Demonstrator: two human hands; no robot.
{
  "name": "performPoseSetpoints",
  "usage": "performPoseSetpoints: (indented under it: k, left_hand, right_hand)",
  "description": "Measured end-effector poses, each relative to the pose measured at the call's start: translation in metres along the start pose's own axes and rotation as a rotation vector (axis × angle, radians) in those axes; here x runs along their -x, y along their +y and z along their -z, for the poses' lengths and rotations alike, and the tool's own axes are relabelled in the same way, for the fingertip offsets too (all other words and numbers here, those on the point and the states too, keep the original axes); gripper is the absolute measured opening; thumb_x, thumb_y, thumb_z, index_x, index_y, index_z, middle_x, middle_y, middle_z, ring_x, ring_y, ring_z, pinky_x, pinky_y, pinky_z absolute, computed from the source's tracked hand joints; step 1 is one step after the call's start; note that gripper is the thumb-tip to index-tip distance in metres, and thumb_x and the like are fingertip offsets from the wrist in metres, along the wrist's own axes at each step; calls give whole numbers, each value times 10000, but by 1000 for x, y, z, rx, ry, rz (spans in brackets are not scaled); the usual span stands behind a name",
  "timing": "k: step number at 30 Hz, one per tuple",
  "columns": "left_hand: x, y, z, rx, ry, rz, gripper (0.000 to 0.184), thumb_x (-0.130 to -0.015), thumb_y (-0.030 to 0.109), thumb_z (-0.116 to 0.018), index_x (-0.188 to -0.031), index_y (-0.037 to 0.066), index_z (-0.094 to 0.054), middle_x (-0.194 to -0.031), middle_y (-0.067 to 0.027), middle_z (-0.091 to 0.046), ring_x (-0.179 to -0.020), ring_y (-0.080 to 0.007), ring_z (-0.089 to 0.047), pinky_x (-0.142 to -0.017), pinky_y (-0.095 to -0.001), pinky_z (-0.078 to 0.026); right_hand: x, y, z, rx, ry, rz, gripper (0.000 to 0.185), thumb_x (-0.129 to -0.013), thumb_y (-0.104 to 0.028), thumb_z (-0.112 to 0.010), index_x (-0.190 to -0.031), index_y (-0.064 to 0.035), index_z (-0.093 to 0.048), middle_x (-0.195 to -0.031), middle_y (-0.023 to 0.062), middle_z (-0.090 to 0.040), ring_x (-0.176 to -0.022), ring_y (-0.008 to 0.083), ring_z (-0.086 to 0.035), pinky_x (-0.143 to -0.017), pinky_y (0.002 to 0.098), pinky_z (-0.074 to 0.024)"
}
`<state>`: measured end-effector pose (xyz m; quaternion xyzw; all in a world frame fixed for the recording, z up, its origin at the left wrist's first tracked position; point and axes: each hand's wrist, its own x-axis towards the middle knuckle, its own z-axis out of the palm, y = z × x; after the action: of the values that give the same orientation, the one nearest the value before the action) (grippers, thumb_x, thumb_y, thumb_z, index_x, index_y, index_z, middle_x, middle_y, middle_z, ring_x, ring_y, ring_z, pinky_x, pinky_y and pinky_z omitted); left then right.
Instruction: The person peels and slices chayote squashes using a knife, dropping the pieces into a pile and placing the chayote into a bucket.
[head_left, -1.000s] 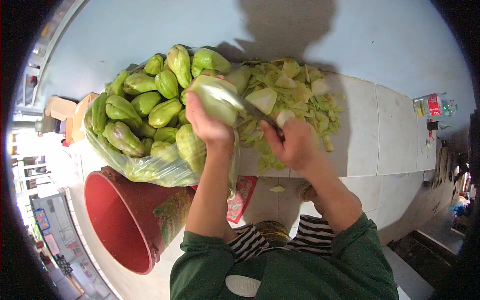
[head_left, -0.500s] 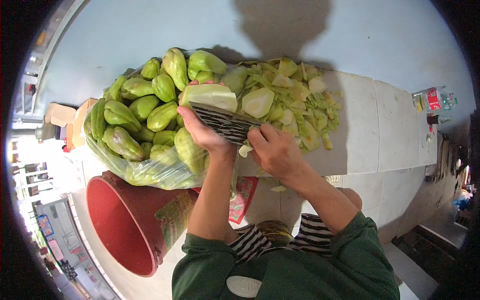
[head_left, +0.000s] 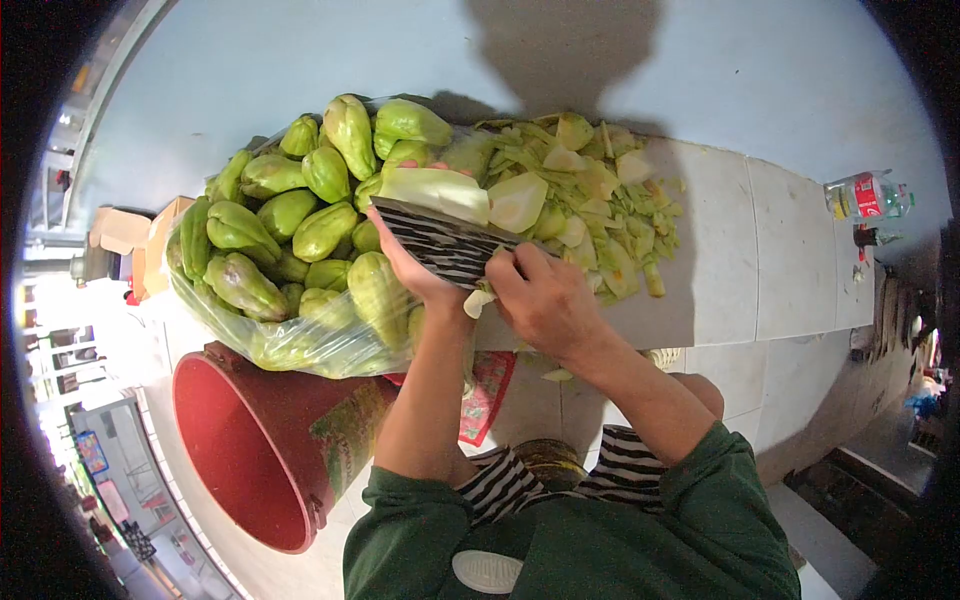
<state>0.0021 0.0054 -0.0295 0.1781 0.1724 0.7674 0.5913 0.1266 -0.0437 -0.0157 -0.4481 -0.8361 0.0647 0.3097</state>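
My left hand (head_left: 422, 278) is closed around a pale, peeled chayote (head_left: 440, 190), its fingertips showing behind the far side. My right hand (head_left: 548, 300) grips a wide-bladed knife (head_left: 435, 242); its handle is hidden inside the fist. The shiny blade carries dark and light stripes, like a reflection of the striped shorts, and lies along the near side of the chayote. A small pale peel piece (head_left: 478, 303) hangs just below the blade, near my right fingers. Unpeeled green chayotes (head_left: 325, 232) fill a clear plastic bag (head_left: 300, 350) on the left.
Peelings (head_left: 620, 235) and a pale cut piece (head_left: 517, 202) are heaped right of the bag on the tiled ledge (head_left: 720, 250). A red bucket (head_left: 330, 420) lies tipped near my left arm. A plastic bottle (head_left: 870, 197) lies at far right.
The knife blade has shifted slightly left and down and shows more of its face. The chayote has turned a little in my left hand, and the peel piece has moved left.
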Motion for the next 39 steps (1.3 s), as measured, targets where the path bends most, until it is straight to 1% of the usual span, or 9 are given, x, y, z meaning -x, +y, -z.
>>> performPoseSetpoints:
  k: [5, 11, 13, 23, 26, 32, 35, 37, 39]
  left_hand:
    - [-3, -12, 31, 44, -138, 3, 569, -909, 468, -409, -1377, 148, -371, -1281, -152, -486, -1167, -372, -502, -934, -559, -467]
    - [-6, -12, 16, -254, -13, -113, 561, -926, 446, -371, -1355, 85, -379, -1234, -163, -519, -1133, -367, -521, -936, -496, -471]
    - [-5, -14, 2, -205, -17, -217, 463, -1015, 388, -312, -1239, 10, -454, -1110, -182, -567, -924, -275, -598, -825, -402, -511]
    - [-5, -14, 2, -370, -19, -276, 491, -1014, 390, -279, -1229, -15, -455, -1064, -177, -591, -909, -263, -601, -819, -378, -508]
    - [-5, -4, -10, -351, 61, -175, 521, -1012, 405, -266, -1222, -27, -467, -1048, -181, -601, -908, -263, -601, -819, -366, -502]
    - [-11, 13, -17, -528, -95, -4, 523, -1008, 375, -251, -1196, -46, -497, -1031, -189, -614, -909, -291, -617, -799, -383, -510]
    - [-11, 18, -18, -651, -35, 42, 572, -994, 435, -265, -1212, -47, -483, -1042, -203, -609, -930, -319, -620, -789, -417, -523]
    - [-11, 20, -17, -517, -71, 129, 593, -986, 467, -255, -1217, -32, -477, -1044, -206, -604, -935, -336, -620, -775, -445, -528]
    - [-12, 26, -19, -384, -108, 213, 614, -979, 500, -245, -1222, -16, -472, -1047, -208, -600, -940, -354, -619, -761, -474, -533]
  right_hand:
    - [-1, -3, 3, -3, 38, 1, 154, -796, -154, -547, -920, -82, -493, -735, 88, -504, -601, 254, -609, -509, 364, -513]
    - [-3, -8, 11, -59, -11, -48, 179, -788, -124, -554, -944, -73, -483, -766, 102, -512, -632, 267, -611, -527, 366, -523]
    - [-3, -8, 11, -60, -19, -52, 191, -785, -110, -554, -952, -59, -475, -775, 110, -512, -639, 272, -609, -531, 368, -527]
    - [0, -4, 6, -17, 22, -52, 181, -794, -122, -546, -949, -64, -472, -756, 102, -497, -634, 275, -607, -530, 377, -521]
    - [-4, 5, 7, -123, -36, -101, 183, -809, -119, -557, -954, -48, -470, -785, 152, -535, -668, 330, -612, -542, 415, -508]
    - [-20, 27, 41, -396, -10, -224, 213, -866, -153, -606, -951, 27, -532, -731, 217, -603, -674, 422, -595, -563, 458, -470]
    - [-22, 41, 46, -363, -23, -221, 221, -870, -176, -626, -914, 32, -564, -676, 206, -600, -621, 409, -591, -558, 451, -466]
    - [-21, 53, 42, -407, 134, -383, 286, -854, -242, -692, -761, 1, -572, -567, 124, -562, -474, 236, -526, -471, 353, -408]
    - [-20, 56, 47, -370, 200, -346, 279, -871, -237, -677, -758, -3, -576, -560, 94, -568, -462, 194, -518, -459, 325, -405]
